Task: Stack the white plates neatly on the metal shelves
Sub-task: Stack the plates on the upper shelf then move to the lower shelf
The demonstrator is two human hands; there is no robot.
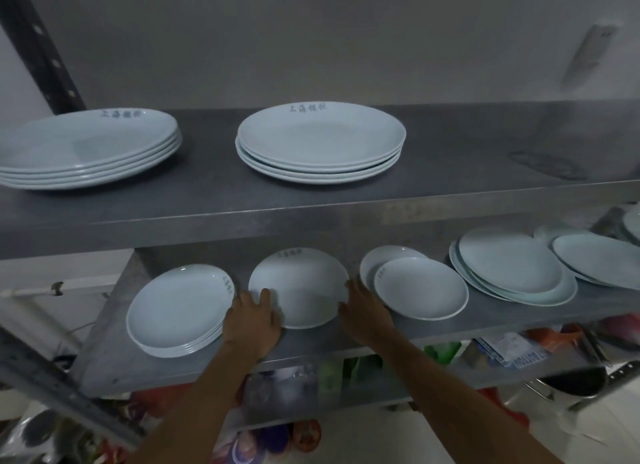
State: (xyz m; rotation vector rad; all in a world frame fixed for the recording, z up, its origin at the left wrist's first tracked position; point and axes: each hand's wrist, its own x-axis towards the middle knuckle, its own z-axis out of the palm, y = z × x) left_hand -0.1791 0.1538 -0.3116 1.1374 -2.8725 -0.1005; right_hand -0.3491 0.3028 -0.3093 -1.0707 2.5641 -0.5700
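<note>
A white plate [300, 287] lies in the middle of the lower metal shelf [346, 339]. My left hand [252, 320] grips its left rim, thumb over the edge. My right hand [363, 311] holds its right rim. Left of it stands a neat stack of small plates [178, 309]. To its right, two small plates [420, 287] overlap loosely, then a loose pile of larger plates [512, 266] and more plates [599, 259] at the far right. The upper shelf [450, 172] carries two stacks of large plates, one at the left [86, 148] and one in the middle [320, 139].
A dark slotted upright [38, 44] rises at the top left, and a grey wall is behind the shelves. Below the lower shelf sits a third shelf with coloured packets [498, 352] and a metal pot [571, 384].
</note>
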